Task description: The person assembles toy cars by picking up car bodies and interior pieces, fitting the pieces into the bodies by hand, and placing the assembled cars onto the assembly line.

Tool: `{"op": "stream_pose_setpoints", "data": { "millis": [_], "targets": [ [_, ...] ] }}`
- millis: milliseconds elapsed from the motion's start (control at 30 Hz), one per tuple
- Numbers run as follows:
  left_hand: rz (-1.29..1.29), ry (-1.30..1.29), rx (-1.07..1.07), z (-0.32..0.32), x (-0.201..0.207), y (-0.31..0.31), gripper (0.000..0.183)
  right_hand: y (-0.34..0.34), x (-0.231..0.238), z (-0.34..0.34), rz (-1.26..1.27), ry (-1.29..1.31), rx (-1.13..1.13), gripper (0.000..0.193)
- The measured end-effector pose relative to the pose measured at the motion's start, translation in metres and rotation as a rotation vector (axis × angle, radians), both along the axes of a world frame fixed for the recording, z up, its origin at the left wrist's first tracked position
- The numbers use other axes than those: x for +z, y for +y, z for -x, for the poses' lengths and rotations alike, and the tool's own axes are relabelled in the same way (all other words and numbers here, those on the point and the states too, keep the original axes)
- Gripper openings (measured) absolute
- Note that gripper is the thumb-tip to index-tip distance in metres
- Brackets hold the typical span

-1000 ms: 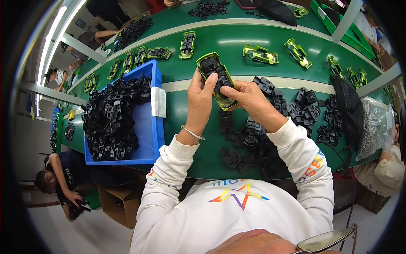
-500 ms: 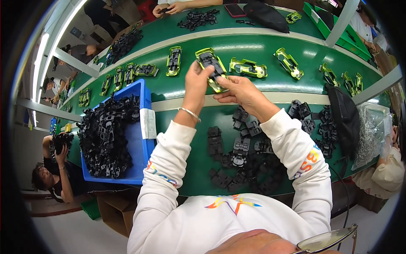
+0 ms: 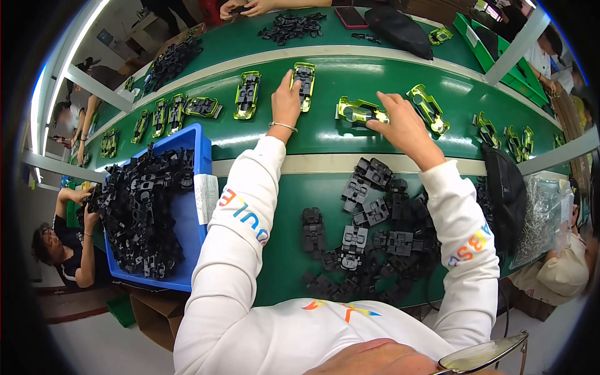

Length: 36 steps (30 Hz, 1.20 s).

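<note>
A green-yellow toy car body with a black insert (image 3: 305, 81) lies on the belt-like green strip, its near left edge in the grasp of my left hand (image 3: 286, 103). My right hand (image 3: 405, 125) is open, fingers and thumb apart around the right end of a green-yellow car shell (image 3: 359, 112) with a pale inside. Whether it touches that shell I cannot tell. Right of this hand lies another green-yellow shell (image 3: 427, 109). To the left of my left hand rests a car body with a black insert (image 3: 247, 95).
A blue bin (image 3: 203, 153) heaped with black parts stands at left. Loose black chassis parts (image 3: 354, 240) lie before me. At right are a black pouch (image 3: 505, 194) and a clear bag of screws (image 3: 542, 209). Metal posts (image 3: 520, 44) rise beside the strip. Other people sit around.
The car body held in both hands has been lowered onto the green strip by my left hand. My right hand has let go of it and moved right to the pale-inside shell.
</note>
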<state>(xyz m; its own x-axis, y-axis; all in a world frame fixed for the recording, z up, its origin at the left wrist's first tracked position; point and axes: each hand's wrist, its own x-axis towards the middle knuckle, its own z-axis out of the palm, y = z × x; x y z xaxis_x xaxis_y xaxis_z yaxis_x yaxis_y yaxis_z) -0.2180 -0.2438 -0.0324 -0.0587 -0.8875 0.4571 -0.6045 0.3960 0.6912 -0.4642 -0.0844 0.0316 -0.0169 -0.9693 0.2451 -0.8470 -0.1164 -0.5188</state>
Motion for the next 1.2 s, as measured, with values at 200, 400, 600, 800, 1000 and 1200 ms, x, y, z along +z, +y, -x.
{"op": "stream_pose_setpoints", "data": {
  "millis": [200, 400, 600, 800, 1000, 1200],
  "targets": [
    [0.059, -0.101, 0.101, 0.007, 0.000, 0.007, 0.049, -0.010, -0.013, -0.001, -0.131, 0.151, 0.042, 0.059],
    [0.034, 0.141, 0.044, -0.005, 0.027, 0.043, 0.067, 0.020, 0.002, -0.013, 0.056, 0.008, -0.010, 0.054],
    [-0.686, 0.994, -0.558, -0.001, 0.067, 0.175, 0.050, 0.051, 0.054, -0.073, 0.023, -0.252, 0.120, 0.056],
    [-0.493, 1.200, -0.377, -0.061, 0.097, 0.251, 0.050, 0.108, 0.061, -0.107, 0.037, -0.367, 0.282, 0.050],
    [-0.598, 1.155, -0.233, -0.117, 0.074, 0.298, 0.050, 0.177, 0.022, -0.152, -0.078, 0.293, 0.307, 0.063],
    [-0.699, 1.230, -0.265, -0.122, 0.069, 0.307, 0.047, 0.168, 0.012, -0.154, -0.017, 0.304, 0.398, 0.063]
  ]
}}
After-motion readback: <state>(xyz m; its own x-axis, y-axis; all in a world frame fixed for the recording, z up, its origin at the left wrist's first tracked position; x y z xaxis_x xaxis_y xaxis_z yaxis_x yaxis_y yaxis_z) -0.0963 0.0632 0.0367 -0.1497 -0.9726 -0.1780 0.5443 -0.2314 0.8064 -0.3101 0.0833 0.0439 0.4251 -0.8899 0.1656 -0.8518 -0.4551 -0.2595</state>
